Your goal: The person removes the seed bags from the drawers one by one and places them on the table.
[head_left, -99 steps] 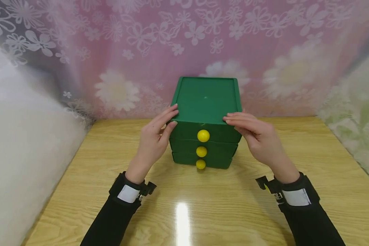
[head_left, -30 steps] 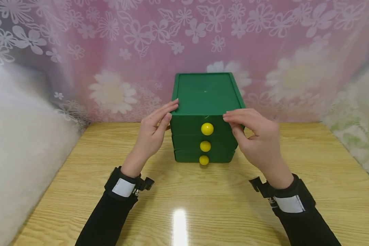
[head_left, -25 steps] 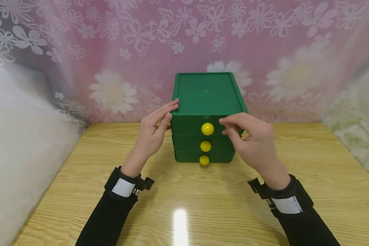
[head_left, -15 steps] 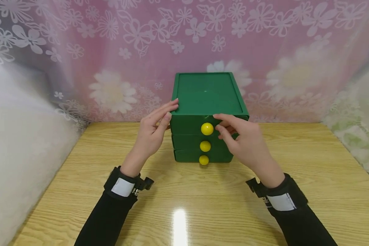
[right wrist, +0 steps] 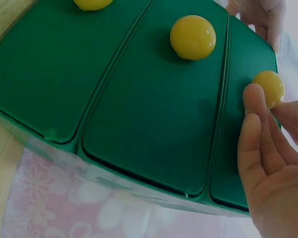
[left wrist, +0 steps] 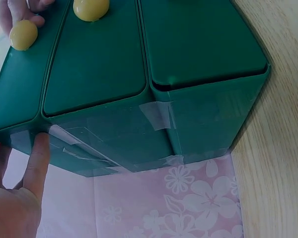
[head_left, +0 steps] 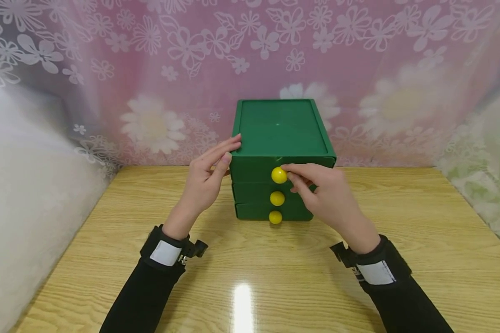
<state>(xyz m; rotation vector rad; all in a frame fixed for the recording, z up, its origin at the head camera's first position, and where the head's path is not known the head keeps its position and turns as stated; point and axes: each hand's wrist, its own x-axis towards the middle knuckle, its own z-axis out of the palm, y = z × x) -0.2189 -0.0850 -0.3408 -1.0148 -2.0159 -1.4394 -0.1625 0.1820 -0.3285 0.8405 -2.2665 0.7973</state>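
Head view: a pink cloth [head_left: 216,60] printed with white flowers and line-drawn blossoms fills the upper half of the frame, with white fabric [head_left: 25,185] hanging down the left edge and pale leaf-patterned cloth [head_left: 487,134] down the right. Across the lower half spreads a glossy wood-grain desk [head_left: 150,291], its back edge meeting the pink cloth, its surface running on to both sides and in front. Just right of centre, near that back edge, stands a green drawer unit [head_left: 279,132], boxy and smooth as plastic, with a raised rim round its flat top and three closed, round-cornered drawers. Black sleeves [head_left: 139,296] enter from the bottom corners. At centre, the left hand [head_left: 203,180] rests its fairly straight fingers on the unit's upper left edge; the right hand [head_left: 330,194], right of centre, pinches the top knob [head_left: 279,175] between forefinger and thumb. Both wrists wear black wristbands [head_left: 148,243] with white patches. The round yellow knobs line up vertically: below the gripped one sit the middle knob [head_left: 277,198] and the bottom knob [head_left: 275,217]. Left wrist view: strips of clear tape [left wrist: 156,116] cross the side wall, and thin dark gaps edge the drawer fronts.
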